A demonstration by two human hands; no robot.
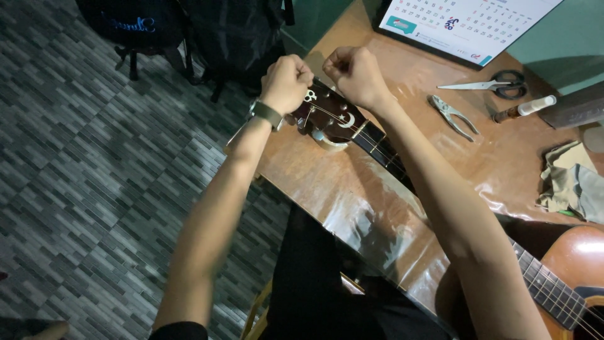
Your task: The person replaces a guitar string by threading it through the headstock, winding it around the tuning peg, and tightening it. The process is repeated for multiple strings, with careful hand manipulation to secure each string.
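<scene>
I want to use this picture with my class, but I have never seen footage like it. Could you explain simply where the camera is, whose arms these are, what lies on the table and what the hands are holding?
The one camera sits on a person's head and looks down, so both bare arms are that person's own. The left hand, with a wristwatch, and the right hand are closed into fists at the dark headstock of a guitar. What the fingers pinch is too small to tell. The guitar's neck runs under the right arm to its brown body at the lower right. The headstock rests on a tape roll. On the brown table lie pliers, scissors, a small bottle, a crumpled cloth and a calendar.
</scene>
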